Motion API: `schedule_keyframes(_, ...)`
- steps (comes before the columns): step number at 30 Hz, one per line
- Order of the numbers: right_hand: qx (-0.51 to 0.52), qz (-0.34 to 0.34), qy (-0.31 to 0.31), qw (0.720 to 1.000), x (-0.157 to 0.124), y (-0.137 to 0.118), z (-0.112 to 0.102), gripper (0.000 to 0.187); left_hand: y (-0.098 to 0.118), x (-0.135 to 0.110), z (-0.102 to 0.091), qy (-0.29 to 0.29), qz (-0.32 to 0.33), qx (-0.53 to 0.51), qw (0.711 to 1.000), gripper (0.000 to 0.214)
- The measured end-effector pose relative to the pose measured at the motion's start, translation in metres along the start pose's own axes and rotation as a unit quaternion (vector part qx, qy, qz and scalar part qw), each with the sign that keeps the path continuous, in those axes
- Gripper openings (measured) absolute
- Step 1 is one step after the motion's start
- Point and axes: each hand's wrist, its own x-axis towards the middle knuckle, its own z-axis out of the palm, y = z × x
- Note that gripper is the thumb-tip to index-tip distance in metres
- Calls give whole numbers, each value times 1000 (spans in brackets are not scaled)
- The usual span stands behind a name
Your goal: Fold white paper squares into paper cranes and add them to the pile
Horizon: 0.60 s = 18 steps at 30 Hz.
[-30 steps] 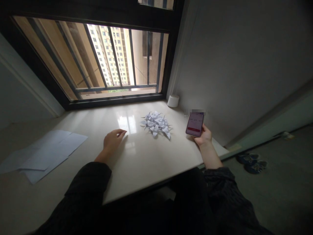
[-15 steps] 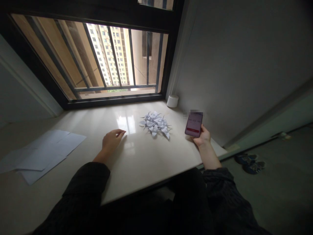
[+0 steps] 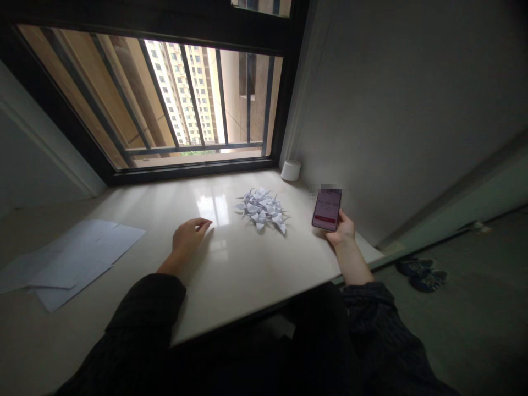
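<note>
My right hand (image 3: 341,230) holds a smartphone (image 3: 327,209) upright at the right end of the pale sill, fingers wrapped round its lower right side. Its lit screen carries a line of digits and a red button near the bottom. My left hand (image 3: 190,235) rests on the sill with fingers curled and pressed together; nothing shows between them. Between the two hands lies a heap of several folded white paper cranes (image 3: 263,208), touched by neither hand.
Loose white paper sheets (image 3: 88,253) overlap at the left. A small white cylindrical object (image 3: 291,170) stands in the corner by the window frame (image 3: 198,169). A grey wall (image 3: 391,110) bounds the right side. Shoes (image 3: 424,275) lie on the floor below the sill's edge.
The digits on the phone's screen look different. Both hands, the phone and the paper cranes have stayed in place.
</note>
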Motion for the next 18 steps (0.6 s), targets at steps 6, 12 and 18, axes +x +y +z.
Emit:
schedule_keyframes(6, 9, 4, 0, 1000, 0, 0, 0, 25, 0, 0, 0, 6, -2, 13, 1000, 32)
schedule_keyframes(12, 7, -2, 6, 1000, 0, 0, 0, 25, 0, 0, 0, 5, -6, 9, 1000, 32)
schedule_keyframes(18, 7, -3, 5, 1000, 1, 1, -1, 25, 1, 0, 0, 8, -5, 7, 1000, 31)
